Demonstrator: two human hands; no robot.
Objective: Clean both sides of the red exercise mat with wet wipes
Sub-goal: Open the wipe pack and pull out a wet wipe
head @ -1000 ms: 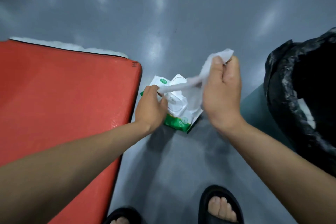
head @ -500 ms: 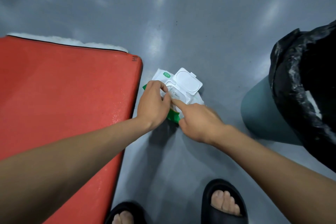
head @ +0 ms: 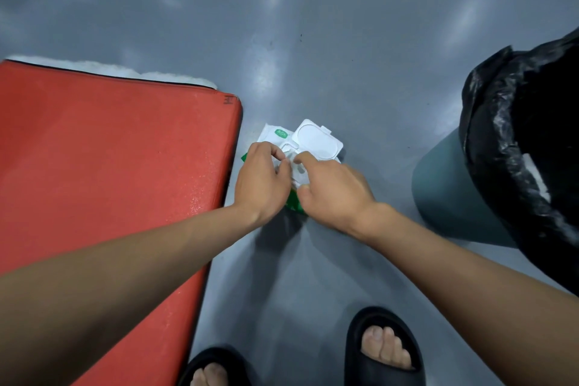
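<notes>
Red exercise mat (head: 109, 166) lies at frame left while your left hand (head: 261, 180) grips the wipes pack (head: 300, 147) at centre and your right hand (head: 332, 189) pinches at its opening; tug hard and several wipes may come.

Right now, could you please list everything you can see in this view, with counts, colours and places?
Exercise mat: one, red, on the floor at left.
Wet wipes pack: one, white and green, flip lid open, beside the mat's right edge.
Bin: one, grey-green, at right.
Bin liner: one, black, over the bin's rim.
Floor: grey, glossy.
Sandals: two, black, bottom edge.
Left hand: holding the pack.
Right hand: fingers at the pack's opening.
</notes>
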